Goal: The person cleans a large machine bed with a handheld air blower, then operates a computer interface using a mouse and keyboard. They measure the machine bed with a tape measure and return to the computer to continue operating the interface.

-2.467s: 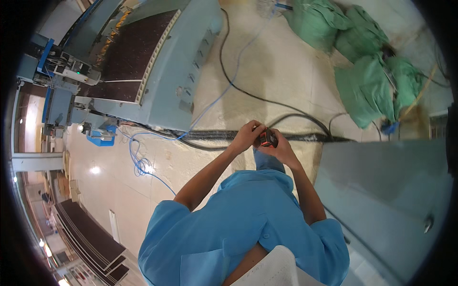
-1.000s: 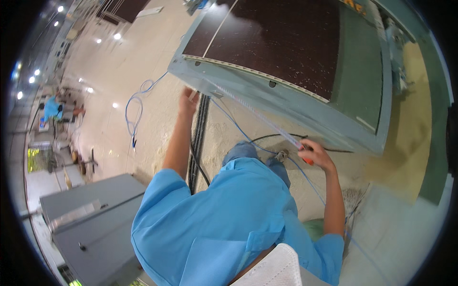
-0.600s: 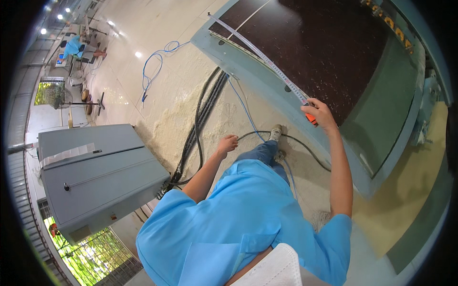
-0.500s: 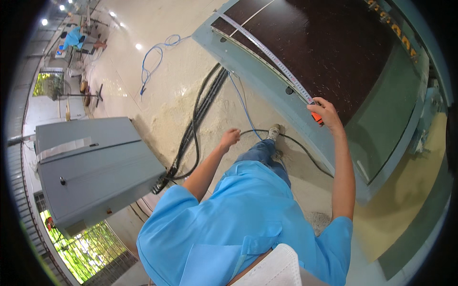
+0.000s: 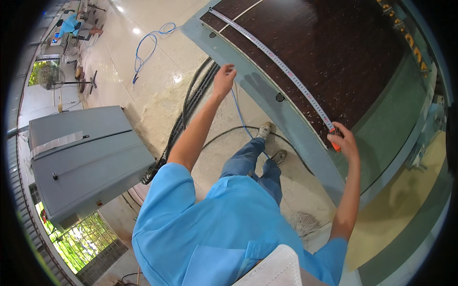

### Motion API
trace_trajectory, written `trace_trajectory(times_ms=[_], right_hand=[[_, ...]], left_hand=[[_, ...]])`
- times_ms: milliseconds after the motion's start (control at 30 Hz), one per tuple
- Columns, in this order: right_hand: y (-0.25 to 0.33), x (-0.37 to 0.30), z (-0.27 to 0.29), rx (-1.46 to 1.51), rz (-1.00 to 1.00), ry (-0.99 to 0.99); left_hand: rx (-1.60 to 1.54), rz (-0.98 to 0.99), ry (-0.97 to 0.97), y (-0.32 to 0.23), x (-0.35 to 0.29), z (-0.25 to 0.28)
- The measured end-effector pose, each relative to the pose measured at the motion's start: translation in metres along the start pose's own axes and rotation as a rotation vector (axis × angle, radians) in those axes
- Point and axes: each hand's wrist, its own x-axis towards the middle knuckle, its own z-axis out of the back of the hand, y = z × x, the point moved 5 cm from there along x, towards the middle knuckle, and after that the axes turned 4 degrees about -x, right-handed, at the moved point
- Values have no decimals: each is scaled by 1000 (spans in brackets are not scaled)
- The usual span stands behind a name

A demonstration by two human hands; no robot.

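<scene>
My right hand (image 5: 348, 144) is closed round the orange and black case of a tape measure (image 5: 337, 147) at the near edge of a dark brown board (image 5: 329, 57). From the case, the pale tape blade (image 5: 281, 65) runs across the board, close to its left edge, up to the far left corner. My left hand (image 5: 223, 80) is raised in the air left of the board, over the floor and the machine's edge. Its fingers are loosely bent and apart, with nothing visible in them.
A blue-green machine bed (image 5: 260, 88) carries the board. To the left stands a grey cabinet (image 5: 86, 157). Black cables (image 5: 198, 93) and a blue hose (image 5: 143, 57) lie on the dusty floor. A fan (image 5: 50, 76) and a person (image 5: 71, 24) are far left.
My right hand has moved right and nearer with the tape case, and the blade now lies further in over the board. My left hand has lifted forward from beside my body.
</scene>
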Motion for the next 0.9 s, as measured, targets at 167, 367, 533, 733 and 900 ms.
trace_trajectory(times_ms=[167, 367, 533, 733, 900], right_hand=[[-43, -18, 22, 21, 18, -26], [-87, -41, 45, -23, -16, -15], [-112, -49, 54, -25, -13, -27], [-123, -47, 55, 28, -66, -23], [-123, -42, 53, 64, -31, -26]], left_hand=[[244, -169, -75, -33, 66, 2], [644, -207, -187, -25, 131, 4], [741, -229, -298, -23, 144, 9], [720, -270, -371, -23, 135, 19], [668, -242, -333, -20, 128, 24]])
